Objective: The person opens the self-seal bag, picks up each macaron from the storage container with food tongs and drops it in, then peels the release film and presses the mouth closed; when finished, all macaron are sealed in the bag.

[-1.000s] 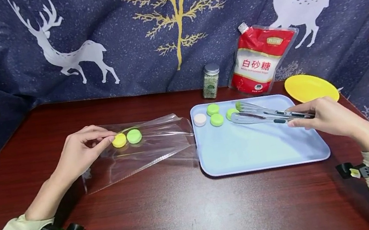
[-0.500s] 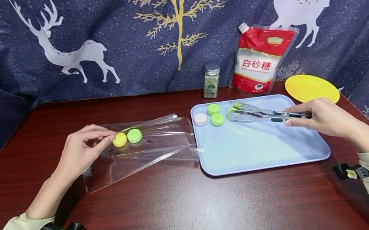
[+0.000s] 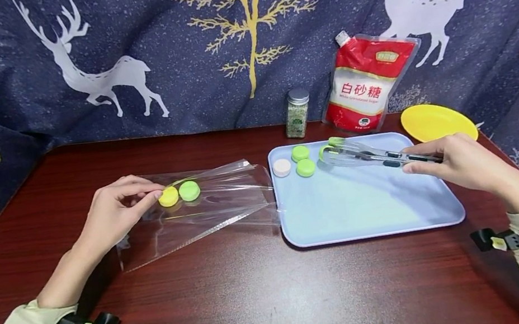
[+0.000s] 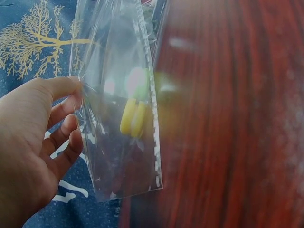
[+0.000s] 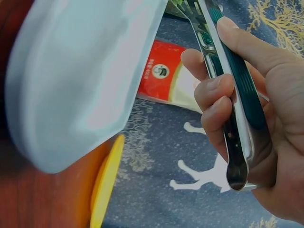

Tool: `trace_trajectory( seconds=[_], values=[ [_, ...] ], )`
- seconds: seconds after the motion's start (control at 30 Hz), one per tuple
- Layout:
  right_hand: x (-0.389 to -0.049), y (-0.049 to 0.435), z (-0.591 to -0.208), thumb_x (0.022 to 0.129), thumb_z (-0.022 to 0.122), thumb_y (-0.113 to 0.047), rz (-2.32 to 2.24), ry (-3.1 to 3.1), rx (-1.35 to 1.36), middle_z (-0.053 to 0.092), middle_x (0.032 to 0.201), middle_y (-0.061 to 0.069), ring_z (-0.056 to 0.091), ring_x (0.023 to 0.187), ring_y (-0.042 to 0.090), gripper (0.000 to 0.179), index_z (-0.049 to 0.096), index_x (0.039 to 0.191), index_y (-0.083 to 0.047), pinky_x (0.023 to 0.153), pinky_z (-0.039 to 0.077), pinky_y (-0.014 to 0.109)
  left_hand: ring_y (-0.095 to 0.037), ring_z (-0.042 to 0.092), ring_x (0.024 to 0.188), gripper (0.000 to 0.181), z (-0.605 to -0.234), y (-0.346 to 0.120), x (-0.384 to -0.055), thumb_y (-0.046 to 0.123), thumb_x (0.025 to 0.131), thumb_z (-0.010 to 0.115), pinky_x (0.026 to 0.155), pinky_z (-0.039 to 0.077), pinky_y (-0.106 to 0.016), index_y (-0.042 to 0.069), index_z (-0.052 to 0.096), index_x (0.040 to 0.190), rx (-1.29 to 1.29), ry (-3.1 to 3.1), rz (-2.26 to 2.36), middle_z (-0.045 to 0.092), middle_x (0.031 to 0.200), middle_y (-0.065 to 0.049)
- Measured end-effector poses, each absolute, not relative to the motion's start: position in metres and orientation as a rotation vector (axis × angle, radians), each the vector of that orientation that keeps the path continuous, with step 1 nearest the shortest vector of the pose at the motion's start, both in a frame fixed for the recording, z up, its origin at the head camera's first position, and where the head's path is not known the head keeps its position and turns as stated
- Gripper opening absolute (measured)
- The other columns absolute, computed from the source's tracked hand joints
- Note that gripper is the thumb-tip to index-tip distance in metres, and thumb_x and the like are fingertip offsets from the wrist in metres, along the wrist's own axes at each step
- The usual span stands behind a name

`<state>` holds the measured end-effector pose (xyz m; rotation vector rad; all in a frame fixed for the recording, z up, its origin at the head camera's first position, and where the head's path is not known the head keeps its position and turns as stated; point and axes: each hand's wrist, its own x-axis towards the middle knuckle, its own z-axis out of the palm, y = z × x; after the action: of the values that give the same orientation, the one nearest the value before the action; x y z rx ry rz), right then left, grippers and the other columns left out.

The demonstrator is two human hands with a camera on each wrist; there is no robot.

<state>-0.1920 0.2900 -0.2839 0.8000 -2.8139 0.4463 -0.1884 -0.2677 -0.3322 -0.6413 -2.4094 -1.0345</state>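
Note:
My left hand (image 3: pixel 120 211) pinches the edge of a clear plastic bag (image 3: pixel 218 222) that lies on the table. Inside the bag are a yellow macaron (image 4: pixel 133 117) and a green macaron (image 3: pixel 189 191), side by side. In the head view, my right hand (image 3: pixel 460 161) grips metal tongs (image 3: pixel 365 156) with dark green handle pads. The tongs reach over the back of a light blue tray (image 3: pixel 369 212), their heads overlapping two green macarons, partly hidden. Left of these sit two more green macarons, a front one (image 3: pixel 305 168) and a back one (image 3: pixel 300 152), and a white macaron (image 3: pixel 282 168).
Behind the tray stand a spice jar (image 3: pixel 298 114) with a grey lid and a red-and-white sugar pouch (image 3: pixel 364 86). A yellow plate (image 3: pixel 437 122) is at the tray's back right corner. A dark blue patterned cloth (image 3: pixel 194 70) hangs behind the dark red table (image 3: pixel 241 306).
The tong heads have come closer together, and the two green macarons by them have shifted slightly toward the tray's back edge. My left hand and the bag stay nearly still.

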Motion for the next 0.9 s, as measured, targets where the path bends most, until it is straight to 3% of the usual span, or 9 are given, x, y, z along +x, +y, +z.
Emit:
trace_trajectory(
  seconds=[0.23, 0.53, 0.73, 0.9],
  values=[
    [-0.186, 0.276, -0.275, 0.074, 0.079, -0.016, 0.535, -2.764, 0.917, 0.032, 0.047, -0.021, 0.022, 0.043, -0.001, 0.037, 0.069, 0.108, -0.002, 0.043, 0.026, 0.019, -0.005, 0.048, 0.065, 0.018, -0.333, -0.268, -0.189, -0.008, 0.074, 0.073, 0.05, 0.035, -0.017, 0.003, 0.073, 0.087, -0.649, -2.403, -1.022, 0.065, 0.084, -0.002],
    [-0.182, 0.247, -0.272, 0.071, 0.081, -0.015, 0.554, -2.73, 1.063, 0.036, 0.049, -0.022, 0.023, 0.042, -0.001, 0.038, 0.07, 0.107, -0.005, 0.043, 0.026, 0.017, -0.005, 0.05, 0.066, 0.016, -0.331, -0.267, -0.188, -0.002, 0.076, 0.074, 0.051, 0.037, -0.016, 0.007, 0.074, 0.089, -0.653, -2.408, -1.045, 0.064, 0.086, 0.003],
    [-0.184, 0.228, -0.275, 0.074, 0.078, -0.015, 0.618, -2.74, 1.147, 0.058, 0.065, -0.013, 0.024, 0.045, -0.002, 0.035, 0.07, 0.107, -0.004, 0.044, 0.028, 0.018, -0.005, 0.05, 0.065, 0.016, -0.331, -0.267, -0.188, 0.0, 0.076, 0.074, 0.051, 0.037, -0.016, 0.009, 0.074, 0.089, -0.664, -2.401, -1.057, 0.064, 0.085, 0.004],
    [-0.189, 0.213, -0.281, 0.077, 0.077, -0.018, 0.618, -2.729, 1.214, 0.047, 0.056, -0.015, 0.021, 0.045, -0.003, 0.031, 0.071, 0.105, -0.005, 0.042, 0.027, 0.019, -0.005, 0.049, 0.065, 0.018, -0.332, -0.268, -0.189, -0.002, 0.075, 0.075, 0.051, 0.037, -0.016, 0.009, 0.074, 0.089, -0.666, -2.399, -1.046, 0.065, 0.085, 0.003]
  ],
)
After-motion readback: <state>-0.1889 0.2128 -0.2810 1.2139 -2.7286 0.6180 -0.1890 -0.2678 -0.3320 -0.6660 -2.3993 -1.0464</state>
